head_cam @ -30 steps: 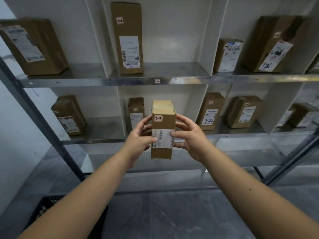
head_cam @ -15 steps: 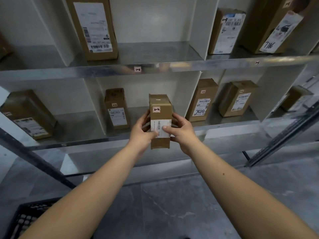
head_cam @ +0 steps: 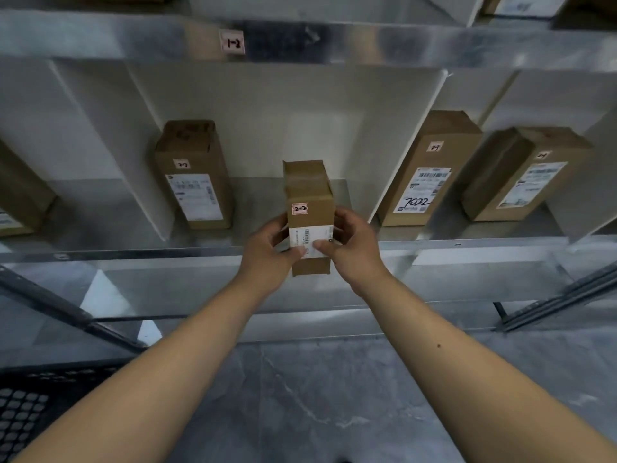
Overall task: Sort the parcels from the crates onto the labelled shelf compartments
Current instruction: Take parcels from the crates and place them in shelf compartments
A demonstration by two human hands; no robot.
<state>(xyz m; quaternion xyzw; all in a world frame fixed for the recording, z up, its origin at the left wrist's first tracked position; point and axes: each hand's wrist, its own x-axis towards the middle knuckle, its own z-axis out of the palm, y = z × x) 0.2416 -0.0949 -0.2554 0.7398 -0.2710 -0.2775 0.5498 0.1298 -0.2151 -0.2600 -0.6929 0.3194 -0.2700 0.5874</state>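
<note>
- Head view, progress: a held parcel (head_cam: 310, 208) tagged "2-2" stood upright in front of the middle compartment (head_cam: 267, 128). Its lower end hung before the shelf's front edge (head_cam: 167, 253), so it was not yet set down.
- Grip: the left hand (head_cam: 267, 248) and right hand (head_cam: 354, 245) clasped the box from either side, fingers curled round its flanks and both thumbs pressed on the white shipping label.
- Judged from this, the step in hand was the final placing of this one box. Several parcels were already shelved, and how many remained to sort could not be told.
- Middle compartment: one standing parcel (head_cam: 195, 175) stood upright at its left side, with bare shelf beside it. Its small tag was too blurred to read surely.
- Right compartment (head_cam: 547, 95): a tall parcel (head_cam: 430, 168) with handwriting on its label, and just beside it a squat parcel (head_cam: 524, 175).
- Left compartment (head_cam: 50, 128): the corner of one cut-off parcel (head_cam: 20, 195).
- A "1-2" tag (head_cam: 232, 43) sat on the upper shelf's edge.
- Black crate (head_cam: 30, 406), lower left: only a mesh corner showed, its contents hidden.
</note>
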